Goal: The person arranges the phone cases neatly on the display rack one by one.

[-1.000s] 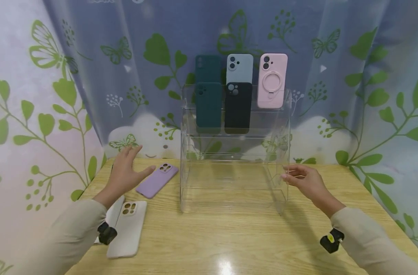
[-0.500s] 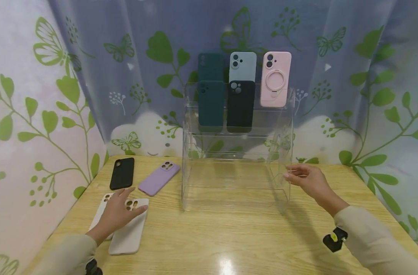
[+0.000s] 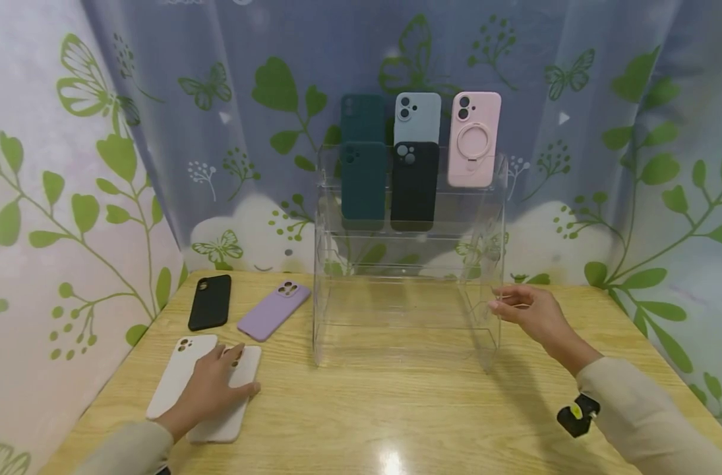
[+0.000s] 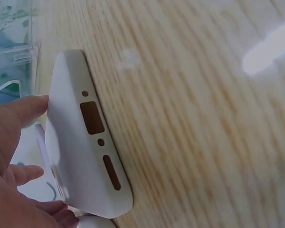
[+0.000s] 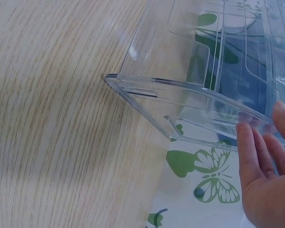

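On the left of the table, my left hand (image 3: 209, 389) lies over a white phone case (image 3: 218, 427), thumb at its right edge and fingers at the opposite edge. The left wrist view shows the end of this phone case (image 4: 85, 137), with its port cutouts, low over the wood. A second white phone case (image 3: 173, 376) lies beside it, partly under the hand. My right hand (image 3: 535, 316) pinches the right side panel of a clear tiered display stand (image 3: 396, 325). In the right wrist view, thumb and fingers (image 5: 247, 147) lie on either side of that panel.
Upper tiers hold two dark green cases (image 3: 363, 181), a light blue case (image 3: 417, 119), a black case (image 3: 415, 188) and a pink case (image 3: 475, 142) with a ring. A black case (image 3: 210, 302) and a purple case (image 3: 271, 311) lie left of the stand. Patterned curtains (image 3: 248, 152) surround the table.
My left hand has come down and back from near the purple case onto the white phone case, which has turned slightly. The right hand stays at the stand.
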Demonstrator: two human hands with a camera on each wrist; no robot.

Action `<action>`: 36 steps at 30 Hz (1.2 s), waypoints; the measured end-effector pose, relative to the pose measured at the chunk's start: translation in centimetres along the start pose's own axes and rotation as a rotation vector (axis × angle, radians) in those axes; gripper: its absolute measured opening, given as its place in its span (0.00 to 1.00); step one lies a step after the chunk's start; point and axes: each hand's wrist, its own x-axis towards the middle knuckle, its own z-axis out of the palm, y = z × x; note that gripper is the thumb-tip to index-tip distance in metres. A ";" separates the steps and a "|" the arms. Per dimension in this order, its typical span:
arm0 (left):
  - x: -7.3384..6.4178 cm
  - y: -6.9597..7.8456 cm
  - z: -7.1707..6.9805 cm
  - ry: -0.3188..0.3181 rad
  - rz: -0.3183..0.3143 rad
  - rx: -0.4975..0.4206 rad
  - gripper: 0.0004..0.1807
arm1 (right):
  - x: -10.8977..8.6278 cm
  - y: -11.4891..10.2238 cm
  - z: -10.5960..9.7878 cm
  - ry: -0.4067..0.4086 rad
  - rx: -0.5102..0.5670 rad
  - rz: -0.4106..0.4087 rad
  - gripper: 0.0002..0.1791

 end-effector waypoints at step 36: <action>1.1 0.8 0.0 -0.011 -0.110 0.055 0.43 | 0.0 -0.2 -0.1 -0.010 0.010 0.013 0.33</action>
